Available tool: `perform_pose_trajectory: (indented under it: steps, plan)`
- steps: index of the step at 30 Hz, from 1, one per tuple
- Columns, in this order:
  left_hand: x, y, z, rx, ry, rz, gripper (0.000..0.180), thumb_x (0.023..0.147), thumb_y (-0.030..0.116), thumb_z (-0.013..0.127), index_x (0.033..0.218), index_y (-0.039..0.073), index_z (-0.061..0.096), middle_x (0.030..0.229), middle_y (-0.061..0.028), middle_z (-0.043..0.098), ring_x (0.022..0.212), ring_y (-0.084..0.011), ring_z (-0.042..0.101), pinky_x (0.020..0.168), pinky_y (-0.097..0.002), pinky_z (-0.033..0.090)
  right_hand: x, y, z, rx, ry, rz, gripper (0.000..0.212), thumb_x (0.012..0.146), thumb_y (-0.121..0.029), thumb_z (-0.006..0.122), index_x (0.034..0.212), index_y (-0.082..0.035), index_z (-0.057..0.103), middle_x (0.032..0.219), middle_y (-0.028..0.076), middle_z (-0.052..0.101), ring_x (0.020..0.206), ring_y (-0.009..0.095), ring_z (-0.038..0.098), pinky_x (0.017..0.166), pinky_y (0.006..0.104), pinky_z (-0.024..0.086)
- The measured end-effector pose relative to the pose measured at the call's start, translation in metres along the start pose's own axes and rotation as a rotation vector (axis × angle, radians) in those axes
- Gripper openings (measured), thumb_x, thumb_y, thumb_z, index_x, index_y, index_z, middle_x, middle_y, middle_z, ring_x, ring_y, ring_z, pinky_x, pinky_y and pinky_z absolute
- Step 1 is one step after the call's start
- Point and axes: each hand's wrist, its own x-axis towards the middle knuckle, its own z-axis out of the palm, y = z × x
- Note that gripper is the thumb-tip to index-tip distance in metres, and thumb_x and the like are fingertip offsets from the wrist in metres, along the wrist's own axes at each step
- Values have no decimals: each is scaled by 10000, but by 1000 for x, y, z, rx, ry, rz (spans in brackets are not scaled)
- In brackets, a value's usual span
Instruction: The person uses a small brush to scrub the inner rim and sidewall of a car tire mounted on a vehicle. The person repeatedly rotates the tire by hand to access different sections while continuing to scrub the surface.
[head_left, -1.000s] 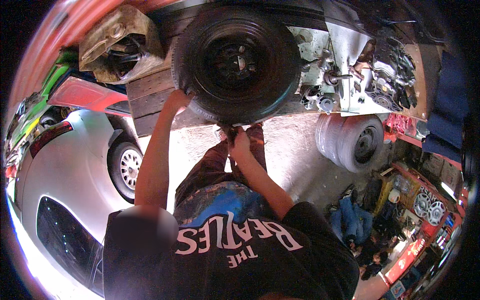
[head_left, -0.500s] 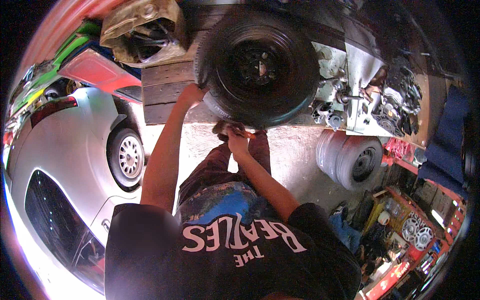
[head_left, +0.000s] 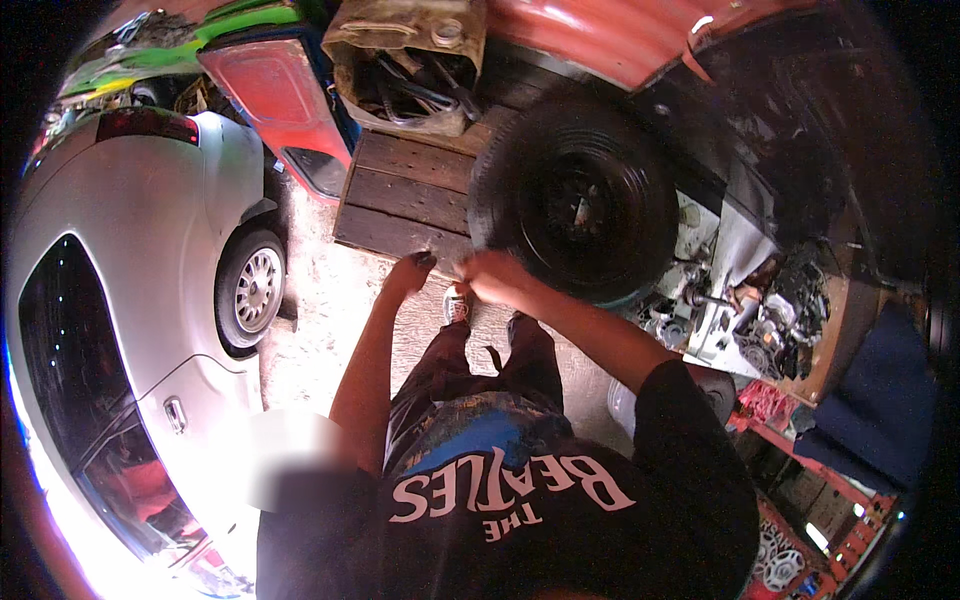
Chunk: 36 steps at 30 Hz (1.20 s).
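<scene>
Tight spot. Wheel (head_left: pixel 578 195) stands upright on its tread, tread edge against the right end of the wooden pallet (head_left: pixel 405 190). Red car body (head_left: pixel 640 35) hangs over it from the top; a pile of metal parts (head_left: pixel 745 300) crowds its right side. A tan box of tools (head_left: pixel 410 60) sits on the pallet's far edge. Silver car (head_left: pixel 130 300) fills the left, its wheel near the pallet's near-left corner. Open room: only the strip of concrete floor (head_left: pixel 320 320) between silver car and pallet, running down to the person's shoes.

Left hand (head_left: pixel 412 272) is at the pallet's near edge, just left of the wheel's lower-left tread, fingers curled down; can't tell whether it grips anything. Right hand (head_left: pixel 500 278) sits on the wheel's lower-left tread, fingers closed over the rubber, holding the wheel. Wheel is up and to the right of both hands, hub facing the person. Hands sit near each other, not touching.
</scene>
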Motion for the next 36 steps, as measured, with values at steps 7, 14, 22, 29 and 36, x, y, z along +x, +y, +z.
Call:
perform_pose_trajectory:
  steps: [7, 14, 22, 29, 36]
  plan:
    - [6, -75, 10, 266, 79, 77, 349, 988, 138, 414, 1277, 52, 590, 1328, -167, 576, 1234, -322, 542, 1064, -417, 429, 42, 43, -62, -30, -229, 206, 465, 982, -358, 444, 866, 25, 680, 832, 264, 664, 757, 438, 656, 705, 513, 513]
    - [19, -118, 9, 142, 104, 43, 582, 948, 455, 481, 1291, -6, 572, 1306, -227, 574, 1236, -384, 526, 1051, -419, 413, 87, 43, -85, 268, 253, 107, 152, 901, -184, 563, 890, -52, 638, 838, 190, 660, 816, 336, 657, 700, 453, 508]
    - [25, -1, -19, -89, 168, 119, 540, 924, 388, 561, 1286, -13, 577, 1250, -239, 612, 1201, -365, 569, 999, -412, 446, -95, 19, 19, 247, 29, 106, 174, 855, -203, 624, 990, -108, 679, 924, 150, 675, 876, 329, 655, 756, 429, 526]
    - [74, 115, -1, 76, 317, 361, 593, 887, 300, 615, 1386, 12, 475, 1351, -256, 503, 1205, -434, 521, 1003, -460, 441, -158, 83, -52, 147, 500, 490, 236, 807, -261, 684, 985, -105, 682, 870, 153, 671, 840, 355, 657, 744, 455, 528]
    - [84, 203, 23, 423, 273, 225, 600, 895, 306, 594, 1392, 11, 433, 1434, -248, 386, 1265, -441, 434, 1074, -497, 367, -256, 103, -14, -286, 625, 548, 384, 754, -279, 709, 1091, -114, 629, 927, 156, 632, 863, 400, 633, 746, 483, 525]
